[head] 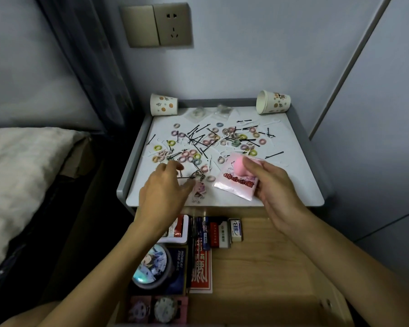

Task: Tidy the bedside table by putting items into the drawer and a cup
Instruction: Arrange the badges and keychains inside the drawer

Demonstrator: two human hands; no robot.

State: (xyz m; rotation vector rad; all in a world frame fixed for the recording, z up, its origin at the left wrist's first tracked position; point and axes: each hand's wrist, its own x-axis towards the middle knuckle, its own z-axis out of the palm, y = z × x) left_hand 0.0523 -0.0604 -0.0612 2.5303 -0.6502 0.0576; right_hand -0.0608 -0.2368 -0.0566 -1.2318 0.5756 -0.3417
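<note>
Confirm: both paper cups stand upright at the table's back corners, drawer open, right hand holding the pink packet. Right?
No. The head view shows the left cup and right cup lying on their sides, not upright. The drawer is open, and the right hand holds the pink packet.

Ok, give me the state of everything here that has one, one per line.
drawer: pulled open
right cup: tipped on its side
left cup: mouth hidden, orientation unclear
wall socket: nothing plugged in
right hand: grips pink packet
left hand: at keychain, grip unclear
</note>
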